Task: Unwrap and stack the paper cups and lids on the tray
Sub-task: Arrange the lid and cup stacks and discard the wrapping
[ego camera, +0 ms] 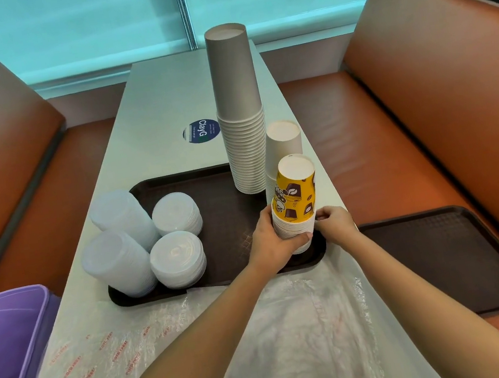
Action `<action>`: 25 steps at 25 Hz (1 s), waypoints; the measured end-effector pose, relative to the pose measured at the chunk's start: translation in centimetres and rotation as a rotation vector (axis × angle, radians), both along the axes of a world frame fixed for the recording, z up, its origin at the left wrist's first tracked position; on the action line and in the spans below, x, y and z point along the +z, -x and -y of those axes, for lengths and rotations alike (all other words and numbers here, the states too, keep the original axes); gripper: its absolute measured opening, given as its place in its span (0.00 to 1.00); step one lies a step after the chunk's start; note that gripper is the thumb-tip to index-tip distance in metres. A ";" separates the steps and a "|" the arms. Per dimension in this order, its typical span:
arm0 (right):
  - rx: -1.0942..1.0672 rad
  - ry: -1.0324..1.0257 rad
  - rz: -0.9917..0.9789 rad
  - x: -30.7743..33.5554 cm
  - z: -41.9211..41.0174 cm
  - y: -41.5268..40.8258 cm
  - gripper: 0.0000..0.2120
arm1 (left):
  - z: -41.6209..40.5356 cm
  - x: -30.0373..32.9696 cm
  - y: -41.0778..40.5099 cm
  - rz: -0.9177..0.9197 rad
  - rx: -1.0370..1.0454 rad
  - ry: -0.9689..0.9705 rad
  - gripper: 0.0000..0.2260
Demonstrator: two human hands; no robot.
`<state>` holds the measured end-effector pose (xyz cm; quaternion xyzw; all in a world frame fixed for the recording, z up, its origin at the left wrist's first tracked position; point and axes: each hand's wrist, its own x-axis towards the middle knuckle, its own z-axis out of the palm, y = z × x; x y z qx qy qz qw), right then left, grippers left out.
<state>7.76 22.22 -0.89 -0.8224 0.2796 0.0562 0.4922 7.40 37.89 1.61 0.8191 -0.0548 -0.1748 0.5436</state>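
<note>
White table w/ brown tray at center; clear plastic wrap lies at 6 o'clock. On tray: tall grey cup stack at 12, white cup stack just beside it, four lid stacks at 9. Yellow-printed cup stack stands upside down at tray's 3–4 o'clock corner; left hand grips its lower rims, right hand pinches rims on opp. side.

I have one view only, worn on the head, looking forward and down along the table toward the window end. The tray sits near, mid-frame; my forearms enter from the bottom edge (wide lens, so the benches bow outward at both sides).
</note>
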 end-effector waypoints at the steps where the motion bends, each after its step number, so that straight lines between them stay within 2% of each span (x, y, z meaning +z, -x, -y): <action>1: -0.003 -0.002 0.002 0.0 -0.1 0.2 0.09 | -0.1 0.0 0.1 0.000 -0.004 0.000 0.38; 5: 0.009 0.013 0.009 0.2 -0.2 0.9 0.05 | -0.3 0.0 0.8 0.004 -0.028 -0.004 0.38; 12: -0.021 0.007 0.030 -0.1 -0.3 1.3 0.08 | -0.4 -0.2 1.9 -0.005 -0.007 -0.003 0.38; 16: -0.044 -0.023 0.033 0.0 0.2 1.2 0.10 | -1.3 -0.3 1.4 -0.028 -0.083 0.037 0.36; 17: -0.064 -0.023 0.068 0.2 0.5 0.9 0.11 | -1.7 -0.2 1.1 -0.005 -0.048 0.092 0.33; 20: -0.068 0.008 0.266 2.0 1.2 -0.3 0.13 | -2.1 1.9 -1.2 0.067 0.250 0.265 0.23; 22: -0.024 -0.095 0.310 3.5 1.1 -1.9 0.15 | -1.5 4.0 -3.6 -0.011 0.313 0.298 0.18; 25: 0.103 -0.257 0.221 4.5 0.3 -3.7 0.19 | -0.2 5.4 -5.9 -0.225 0.175 0.274 0.18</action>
